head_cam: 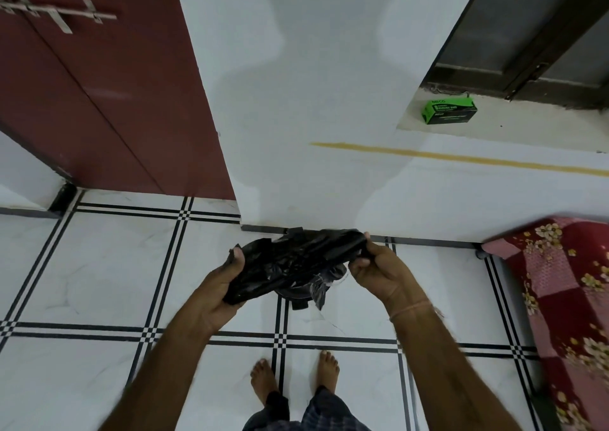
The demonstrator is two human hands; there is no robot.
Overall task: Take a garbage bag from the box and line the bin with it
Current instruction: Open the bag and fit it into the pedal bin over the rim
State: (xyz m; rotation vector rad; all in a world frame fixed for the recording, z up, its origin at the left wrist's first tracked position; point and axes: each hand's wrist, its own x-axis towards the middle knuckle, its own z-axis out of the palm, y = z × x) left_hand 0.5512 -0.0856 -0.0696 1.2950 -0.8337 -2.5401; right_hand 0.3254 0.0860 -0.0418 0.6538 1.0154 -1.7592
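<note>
A crumpled black garbage bag (290, 262) is stretched between both my hands at waist height. My left hand (224, 282) grips its left end from below, thumb on top. My right hand (379, 266) pinches its right end between fingers and thumb. Directly below the bag stands a dark bin (298, 297) on the floor by the wall; the bag hides most of it. The green garbage-bag box (449, 111) lies on a window ledge at the upper right, well away from both hands.
White wall (296, 101) straight ahead, a dark red door (108, 94) to the left. A bed with a red floral cover (560, 292) stands at the right. White floor tiles with black lines (99, 266); my bare feet (293, 378) stand just behind the bin.
</note>
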